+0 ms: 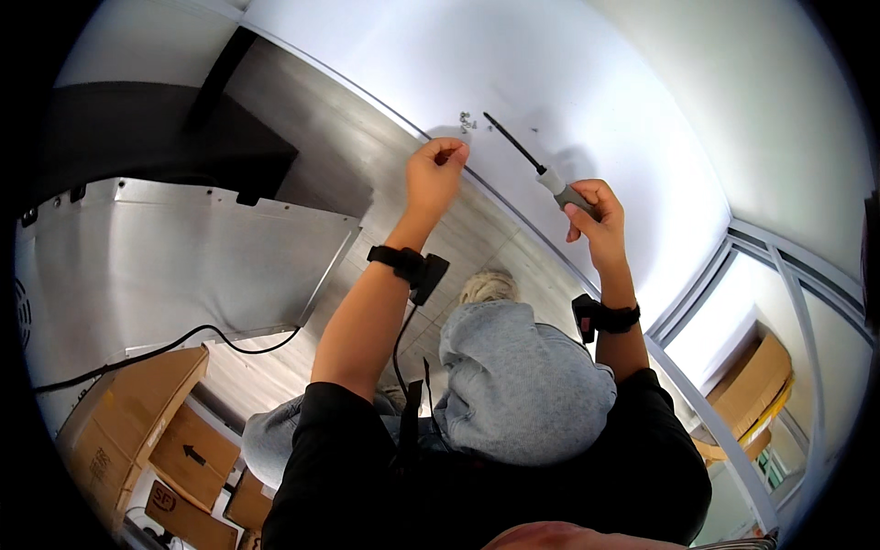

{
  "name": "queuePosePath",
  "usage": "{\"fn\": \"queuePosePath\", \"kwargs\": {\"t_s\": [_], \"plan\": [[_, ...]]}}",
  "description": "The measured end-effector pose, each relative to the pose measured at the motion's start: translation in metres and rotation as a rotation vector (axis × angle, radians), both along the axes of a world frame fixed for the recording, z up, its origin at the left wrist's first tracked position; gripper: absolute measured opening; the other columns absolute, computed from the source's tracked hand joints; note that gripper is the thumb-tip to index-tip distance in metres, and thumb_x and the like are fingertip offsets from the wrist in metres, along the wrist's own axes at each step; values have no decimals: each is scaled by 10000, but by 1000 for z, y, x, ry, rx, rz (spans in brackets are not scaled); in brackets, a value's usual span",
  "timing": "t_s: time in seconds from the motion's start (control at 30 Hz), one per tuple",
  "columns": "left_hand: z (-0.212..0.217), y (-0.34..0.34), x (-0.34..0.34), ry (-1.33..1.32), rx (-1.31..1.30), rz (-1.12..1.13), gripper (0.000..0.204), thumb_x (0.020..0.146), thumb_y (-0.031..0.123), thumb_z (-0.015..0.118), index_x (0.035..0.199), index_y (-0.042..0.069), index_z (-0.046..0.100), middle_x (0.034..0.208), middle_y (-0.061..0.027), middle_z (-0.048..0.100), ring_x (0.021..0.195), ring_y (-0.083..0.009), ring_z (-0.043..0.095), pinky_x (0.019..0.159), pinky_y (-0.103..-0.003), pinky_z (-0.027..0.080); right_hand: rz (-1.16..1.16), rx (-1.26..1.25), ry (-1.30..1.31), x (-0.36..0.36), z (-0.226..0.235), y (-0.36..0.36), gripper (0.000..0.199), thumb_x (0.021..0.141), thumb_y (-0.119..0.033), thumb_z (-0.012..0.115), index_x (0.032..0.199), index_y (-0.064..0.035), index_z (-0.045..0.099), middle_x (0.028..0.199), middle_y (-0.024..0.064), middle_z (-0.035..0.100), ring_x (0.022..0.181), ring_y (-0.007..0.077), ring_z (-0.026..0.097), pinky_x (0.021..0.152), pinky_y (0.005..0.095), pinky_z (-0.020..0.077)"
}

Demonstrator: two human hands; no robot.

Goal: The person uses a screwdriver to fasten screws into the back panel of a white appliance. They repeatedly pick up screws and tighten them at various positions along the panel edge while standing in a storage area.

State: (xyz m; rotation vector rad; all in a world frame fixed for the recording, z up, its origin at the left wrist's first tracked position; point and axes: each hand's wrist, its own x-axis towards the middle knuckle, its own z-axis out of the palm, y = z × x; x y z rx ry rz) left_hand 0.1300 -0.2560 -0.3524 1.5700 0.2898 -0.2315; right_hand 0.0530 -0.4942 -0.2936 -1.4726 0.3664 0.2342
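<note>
Boxes of brown cardboard [194, 451] crowd the lower left of the frame, one bearing a black arrow; what they hold cannot be seen. A further brown box [750, 390], with a yellow strip along its edge, sits at the right behind a pale metal frame [796, 298], its contents hidden too.

White counter [587, 82] fills the top middle of the frame, its edge slanting down to the right. On it, at upper centre, lies a small loose group of screws [466, 123], with a few bits scattered just right of them.

The right hand [600, 215], right of centre, grips a screwdriver [553, 181] by its grey handle, the dark shaft pointing to the upper left, its tip near the screws. The left hand [434, 174], at centre by the counter edge, is curled closed, thumb and forefinger together; whether something small is pinched there cannot be told. The screws lie just above it in the frame and well apart from the right hand.

Black straps circle both wrists. A silver metal panel [183, 266] stands at the left, a black cable [160, 350] running along its lower edge.
</note>
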Motion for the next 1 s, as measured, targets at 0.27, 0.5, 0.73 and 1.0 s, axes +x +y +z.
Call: {"fn": "queuePosePath", "kwargs": {"t_s": [0.27, 0.5, 0.73, 1.0], "plan": [[51, 62, -17, 345, -1149, 346, 109, 919, 119, 504, 892, 63, 593, 920, -98, 668, 851, -216, 638, 766, -317, 524, 310, -120, 5, 17, 18, 37, 320, 771, -14, 670, 1088, -45, 634, 850, 19, 614, 647, 51, 534, 509, 196, 440], [75, 116, -36, 167, -1228, 441, 128, 926, 98, 487, 895, 31, 591, 949, -127, 660, 868, -229, 638, 802, -317, 536, 492, -198, -162, 43, 42, 96, 283, 762, -56, 681, 1043, -37, 649, 872, 35, 636, 705, 92, 564, 594, 215, 460], [105, 151, -52, -22, -1179, 464, 130, 947, 109, 470, 942, 13, 559, 957, -127, 634, 899, -229, 627, 816, -306, 546, 616, -211, -270, 60, 67, 133, 281, 749, -60, 688, 1026, -31, 651, 850, 32, 621, 674, 94, 545, 589, 223, 431], [133, 188, -63, -174, -1053, 493, 119, 958, 108, 457, 946, 25, 541, 976, -112, 605, 919, -219, 612, 819, -308, 556, 678, -163, -251, 70, 96, 173, 282, 766, -90, 692, 1043, -50, 660, 797, 11, 602, 573, 62, 495, 500, 202, 407]]}}
